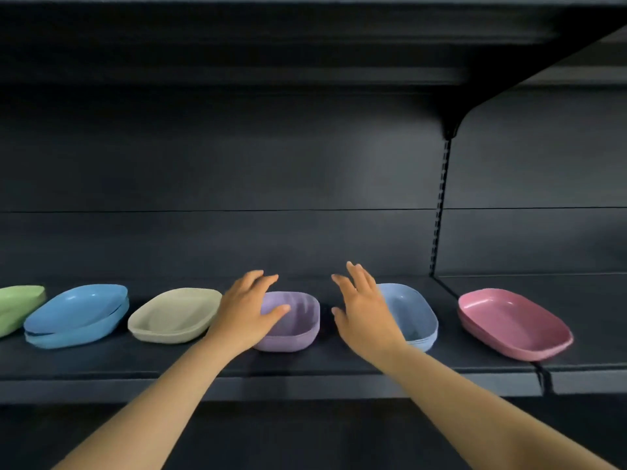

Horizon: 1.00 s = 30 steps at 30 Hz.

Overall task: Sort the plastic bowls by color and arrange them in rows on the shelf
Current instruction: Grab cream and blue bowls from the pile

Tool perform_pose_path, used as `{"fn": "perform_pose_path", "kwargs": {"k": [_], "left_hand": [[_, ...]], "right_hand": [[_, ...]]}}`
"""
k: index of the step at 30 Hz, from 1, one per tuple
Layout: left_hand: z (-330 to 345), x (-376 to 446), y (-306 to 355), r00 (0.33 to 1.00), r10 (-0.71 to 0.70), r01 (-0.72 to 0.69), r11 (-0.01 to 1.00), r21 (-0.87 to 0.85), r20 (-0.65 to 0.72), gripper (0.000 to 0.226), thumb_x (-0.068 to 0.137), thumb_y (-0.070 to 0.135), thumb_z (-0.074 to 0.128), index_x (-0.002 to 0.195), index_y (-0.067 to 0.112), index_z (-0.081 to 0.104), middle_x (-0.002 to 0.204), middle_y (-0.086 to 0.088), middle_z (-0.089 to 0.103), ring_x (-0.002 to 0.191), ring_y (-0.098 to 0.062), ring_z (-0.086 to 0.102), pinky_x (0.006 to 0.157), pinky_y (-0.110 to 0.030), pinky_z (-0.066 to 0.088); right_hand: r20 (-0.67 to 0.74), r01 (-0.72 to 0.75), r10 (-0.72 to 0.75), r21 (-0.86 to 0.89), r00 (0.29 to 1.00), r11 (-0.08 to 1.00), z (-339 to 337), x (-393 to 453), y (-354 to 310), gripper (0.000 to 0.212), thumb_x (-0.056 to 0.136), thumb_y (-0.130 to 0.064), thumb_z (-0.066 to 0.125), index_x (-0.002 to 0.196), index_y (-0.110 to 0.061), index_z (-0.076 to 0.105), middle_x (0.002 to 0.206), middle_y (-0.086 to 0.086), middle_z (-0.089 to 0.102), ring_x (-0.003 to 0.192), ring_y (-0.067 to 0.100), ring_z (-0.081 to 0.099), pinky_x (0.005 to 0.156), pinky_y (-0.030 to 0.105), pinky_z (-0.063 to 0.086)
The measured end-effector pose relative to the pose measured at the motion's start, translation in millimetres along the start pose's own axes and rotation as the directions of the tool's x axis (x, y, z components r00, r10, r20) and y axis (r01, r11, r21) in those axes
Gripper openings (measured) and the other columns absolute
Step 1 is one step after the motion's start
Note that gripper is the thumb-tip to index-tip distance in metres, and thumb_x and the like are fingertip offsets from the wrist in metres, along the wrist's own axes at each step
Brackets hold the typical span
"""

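Observation:
Stacks of plastic bowls stand in one row on the dark shelf (305, 364): green bowls (17, 307) at the far left, then blue bowls (78, 313), beige bowls (174, 315), purple bowls (295, 325), light blue bowls (414, 313) and pink bowls (512, 322) on the right. My left hand (244, 310) hovers over the left rim of the purple stack, fingers spread, thumb above the bowl's inside. My right hand (364, 313) is open with fingers apart in the gap between the purple and light blue stacks, covering the light blue stack's left edge.
The shelf's back panel is dark and bare. A slotted upright post (441, 205) divides this bay from the one on the right, where the pink stack sits. Another shelf (271, 39) hangs overhead. The shelf's front lip (305, 385) runs below my wrists.

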<state>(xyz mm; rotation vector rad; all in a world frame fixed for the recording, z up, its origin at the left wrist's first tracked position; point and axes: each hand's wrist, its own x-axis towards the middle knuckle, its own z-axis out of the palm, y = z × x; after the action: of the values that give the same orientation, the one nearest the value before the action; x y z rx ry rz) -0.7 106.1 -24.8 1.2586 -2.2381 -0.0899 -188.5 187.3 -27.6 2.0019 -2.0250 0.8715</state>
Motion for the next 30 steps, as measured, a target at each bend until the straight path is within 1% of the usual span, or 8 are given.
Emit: {"fn": "perform_pose_path", "kwargs": {"k": [2,5,11,15,17,21,25,30], "left_hand": [[-7,1,20,0.996,0.065,-0.073,0.988,0.136,0.061,0.065,0.089,0.055,0.049,0.146,0.028,0.031,0.154,0.005,0.020,0.141,-0.018,0.024,0.112,-0.034,0.022],[-10,1,57,0.979,0.133,-0.166,0.959,0.231,0.153,0.069,0.089,0.058,0.046,0.148,0.029,0.024,0.156,0.002,0.015,0.143,-0.020,0.017,0.113,-0.035,0.018],[8,2,150,0.951,0.242,-0.285,0.928,0.240,0.194,0.072,0.090,0.057,0.046,0.149,0.027,0.020,0.157,-0.001,0.013,0.144,-0.021,0.013,0.114,-0.036,0.015],[31,3,228,0.931,0.295,-0.345,0.905,0.249,0.217,0.072,0.090,0.057,0.046,0.149,0.026,0.020,0.156,-0.002,0.015,0.144,-0.022,0.014,0.115,-0.037,0.015],[46,5,275,0.923,0.318,-0.365,0.900,0.238,0.216,0.074,0.089,0.058,0.046,0.150,0.025,0.019,0.157,-0.002,0.015,0.144,-0.022,0.014,0.115,-0.038,0.015],[85,4,389,0.921,0.341,-0.372,0.915,0.159,0.190,0.073,0.089,0.058,0.045,0.149,0.024,0.021,0.156,0.000,0.019,0.144,-0.021,0.015,0.116,-0.039,0.015],[134,-4,514,0.899,0.373,-0.402,0.911,0.096,0.228,0.072,0.089,0.058,0.047,0.148,0.023,0.024,0.153,0.000,0.027,0.141,-0.022,0.023,0.113,-0.039,0.022],[184,-12,657,0.882,0.417,-0.426,0.905,-0.007,0.219,0.070,0.089,0.057,0.047,0.147,0.023,0.026,0.151,0.002,0.031,0.139,-0.021,0.027,0.110,-0.039,0.027]], "right_hand": [[0.038,0.018,-0.011,-0.175,0.999,0.984,-24,-7,15,0.057,0.097,-0.030,0.047,0.148,-0.016,0.026,0.159,0.007,0.008,0.148,0.024,-0.001,0.119,0.035,0.004],[0.093,0.014,0.019,-0.343,0.995,0.939,-63,-24,45,0.059,0.096,-0.038,0.046,0.148,-0.018,0.026,0.158,0.006,0.012,0.148,0.025,-0.003,0.119,0.040,-0.001],[0.126,-0.079,0.155,-0.472,0.980,0.878,-140,-78,127,0.060,0.094,-0.046,0.045,0.147,-0.022,0.028,0.157,0.005,0.015,0.147,0.026,-0.001,0.118,0.044,0.000],[0.111,-0.124,0.203,-0.491,0.973,0.862,-190,-120,188,0.062,0.093,-0.042,0.050,0.147,-0.022,0.028,0.156,0.005,0.017,0.147,0.025,0.003,0.118,0.043,0.004],[0.118,-0.123,0.205,-0.490,0.972,0.863,-219,-145,221,0.064,0.093,-0.041,0.051,0.148,-0.021,0.025,0.156,0.005,0.016,0.147,0.024,0.005,0.118,0.040,0.007],[0.124,-0.101,0.195,-0.529,0.973,0.843,-284,-196,302,0.064,0.094,-0.041,0.051,0.149,-0.023,0.023,0.157,0.003,0.013,0.147,0.023,0.006,0.117,0.037,0.009],[0.103,-0.145,0.241,-0.556,0.965,0.818,-354,-251,387,0.065,0.093,-0.042,0.051,0.149,-0.025,0.023,0.157,0.002,0.013,0.147,0.022,0.006,0.117,0.037,0.010],[0.063,-0.193,0.288,-0.605,0.956,0.772,-431,-307,483,0.063,0.091,-0.041,0.053,0.147,-0.024,0.027,0.154,0.002,0.020,0.143,0.023,0.017,0.114,0.036,0.019]]}}
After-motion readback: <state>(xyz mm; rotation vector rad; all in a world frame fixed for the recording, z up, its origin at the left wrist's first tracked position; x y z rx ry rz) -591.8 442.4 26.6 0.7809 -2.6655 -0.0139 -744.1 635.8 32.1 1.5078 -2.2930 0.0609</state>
